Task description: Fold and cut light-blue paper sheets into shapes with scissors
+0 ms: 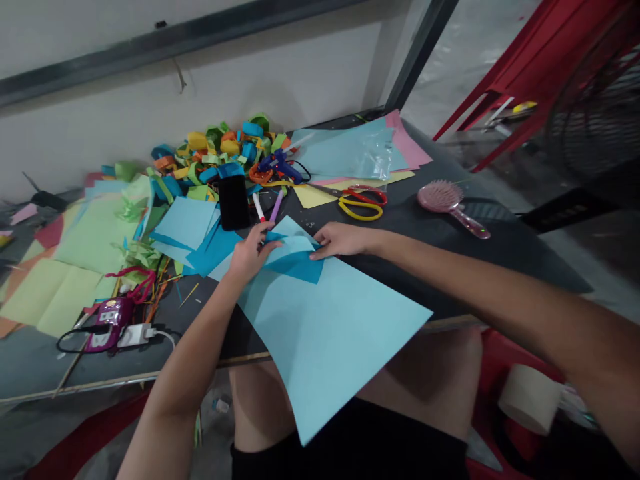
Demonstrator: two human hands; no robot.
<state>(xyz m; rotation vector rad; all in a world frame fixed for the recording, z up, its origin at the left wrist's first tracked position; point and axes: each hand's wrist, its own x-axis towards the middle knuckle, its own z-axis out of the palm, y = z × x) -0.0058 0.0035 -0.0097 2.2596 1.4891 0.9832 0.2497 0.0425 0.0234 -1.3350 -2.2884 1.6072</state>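
I'm pinching the paper [325, 327] at its fold with my left hand [251, 255] while my open right hand [341, 241] is pinning it flat for creasing.

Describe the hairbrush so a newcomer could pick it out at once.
Start at the dark table and follow it to its right end, beyond the person's right hand. Just right of the red and yellow scissors lies the hairbrush, alone on bare tabletop. It is the only pink, oval, bristled thing with a handle there.
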